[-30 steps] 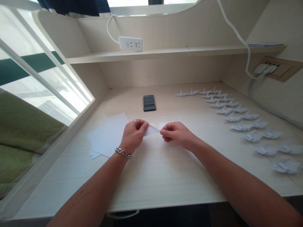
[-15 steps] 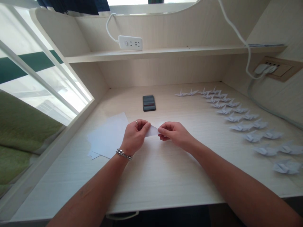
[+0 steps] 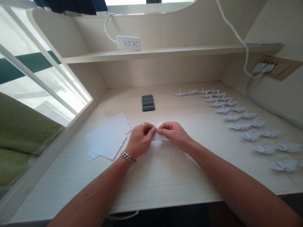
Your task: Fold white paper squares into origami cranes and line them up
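A small folded piece of white paper [image 3: 161, 136] sits between the two hands, just above the pale wood-grain bench [image 3: 165, 179], with only its crisp, matte edges showing. The left hand [image 3: 140, 141] and right hand [image 3: 174, 135] each pinch it in a closed grip, their fingertips almost meeting over the fold. A plain ring [image 3: 143, 125] and a silver chain bracelet [image 3: 128, 157] are on the left hand and wrist. Just left of the hands lies a loose, overlapping pile of white paper sheets [image 3: 106, 136]. A dark smartphone [image 3: 148, 103] lies flat farther back, and angular origami paper cranes [image 3: 240, 125] run in two rows along the right.
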Demonstrator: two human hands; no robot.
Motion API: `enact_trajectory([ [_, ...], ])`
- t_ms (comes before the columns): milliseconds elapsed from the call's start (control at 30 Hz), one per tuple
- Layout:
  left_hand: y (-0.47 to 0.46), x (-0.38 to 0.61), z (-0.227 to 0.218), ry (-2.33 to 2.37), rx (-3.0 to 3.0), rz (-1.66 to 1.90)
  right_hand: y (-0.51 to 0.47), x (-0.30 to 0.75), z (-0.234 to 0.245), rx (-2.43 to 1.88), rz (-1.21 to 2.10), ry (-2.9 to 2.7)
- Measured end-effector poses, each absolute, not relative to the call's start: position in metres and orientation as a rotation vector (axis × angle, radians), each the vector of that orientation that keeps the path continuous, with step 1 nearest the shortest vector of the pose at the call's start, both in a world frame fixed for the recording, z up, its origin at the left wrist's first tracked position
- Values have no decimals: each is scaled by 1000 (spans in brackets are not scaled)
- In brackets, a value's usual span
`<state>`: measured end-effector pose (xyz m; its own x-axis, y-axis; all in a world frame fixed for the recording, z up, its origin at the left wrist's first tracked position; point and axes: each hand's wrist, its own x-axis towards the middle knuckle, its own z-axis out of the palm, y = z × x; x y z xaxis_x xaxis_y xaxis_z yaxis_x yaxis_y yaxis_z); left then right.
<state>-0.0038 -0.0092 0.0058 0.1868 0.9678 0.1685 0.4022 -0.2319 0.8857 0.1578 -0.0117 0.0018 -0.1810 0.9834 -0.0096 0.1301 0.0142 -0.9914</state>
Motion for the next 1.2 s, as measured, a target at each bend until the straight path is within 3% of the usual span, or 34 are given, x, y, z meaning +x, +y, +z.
enact_trajectory([
  [533, 3, -22, 12, 1370, 1423, 1311, -9, 173, 12, -1129, 1364, -1287],
  [933, -3, -15, 13, 1185, 1777, 833, -7, 172, 0, -1226, 1083, -1736],
  [1200, -3, -18, 19, 1140, 1733, 748, -7, 182, 9, -1227, 1259, -1642],
])
